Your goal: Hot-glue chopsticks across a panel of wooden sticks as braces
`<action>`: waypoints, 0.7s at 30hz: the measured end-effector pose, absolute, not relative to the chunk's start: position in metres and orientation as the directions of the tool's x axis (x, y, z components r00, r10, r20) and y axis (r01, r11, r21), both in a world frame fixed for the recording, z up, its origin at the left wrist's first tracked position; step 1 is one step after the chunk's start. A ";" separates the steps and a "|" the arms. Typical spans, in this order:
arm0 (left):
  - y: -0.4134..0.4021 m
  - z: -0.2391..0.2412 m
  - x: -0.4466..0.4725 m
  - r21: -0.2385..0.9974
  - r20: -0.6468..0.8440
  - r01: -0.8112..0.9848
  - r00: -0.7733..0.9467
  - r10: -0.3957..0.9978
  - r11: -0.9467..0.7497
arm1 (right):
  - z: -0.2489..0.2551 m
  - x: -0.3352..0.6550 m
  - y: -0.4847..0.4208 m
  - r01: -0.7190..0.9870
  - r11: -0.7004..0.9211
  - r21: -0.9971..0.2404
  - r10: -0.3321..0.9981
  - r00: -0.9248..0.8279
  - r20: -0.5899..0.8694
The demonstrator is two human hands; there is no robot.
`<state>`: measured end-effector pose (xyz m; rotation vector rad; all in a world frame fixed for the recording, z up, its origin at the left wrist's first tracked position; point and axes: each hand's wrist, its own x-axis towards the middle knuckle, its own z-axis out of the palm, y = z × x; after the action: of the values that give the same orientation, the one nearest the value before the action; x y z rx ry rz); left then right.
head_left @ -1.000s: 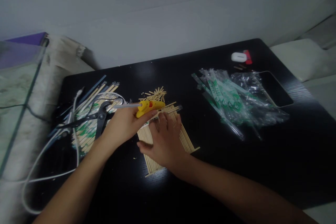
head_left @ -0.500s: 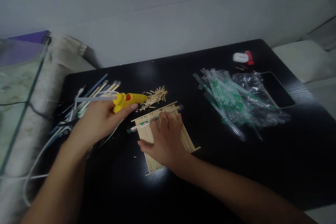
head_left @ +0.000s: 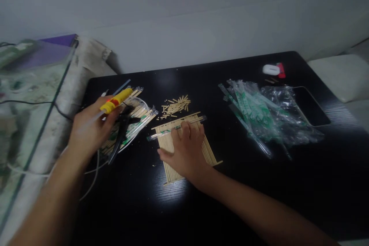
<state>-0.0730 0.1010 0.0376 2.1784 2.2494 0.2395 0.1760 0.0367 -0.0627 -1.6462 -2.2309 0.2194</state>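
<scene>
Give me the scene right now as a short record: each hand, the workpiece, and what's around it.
Left hand: grips yellow glue gun
Right hand: rests on stick panel
Across panel: slim wrapped packet
Beyond panel: short stick pieces, piled
Left of panel: wrapped sticks, black tool
Right of panel: clear-and-green wrappers, phone
Surface: black table

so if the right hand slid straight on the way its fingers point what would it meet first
Most likely the wrapped sticks across the stick mat, at the front of the right hand and perhaps already touched, depth is unclear; further on, the pile of short pieces.
</scene>
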 end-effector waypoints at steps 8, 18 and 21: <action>0.094 0.006 -0.084 -0.069 0.053 0.993 0.100 0.994 -0.096 | -0.065 0.176 0.036 0.900 0.299 -0.317 0.949 -0.245 0.200; 0.086 0.007 -0.086 0.121 -0.020 0.987 0.104 0.994 -0.101 | -0.061 0.176 0.037 0.901 0.302 -0.311 0.942 -0.232 0.241; 0.080 0.009 -0.082 0.141 -0.012 0.989 0.051 0.999 -0.049 | -0.063 0.176 0.037 0.904 0.303 -0.302 0.940 -0.230 0.253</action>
<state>-0.0819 0.0802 0.0092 2.1939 2.0866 0.1351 0.1759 0.0369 -0.0633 -1.6492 -2.1928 0.1279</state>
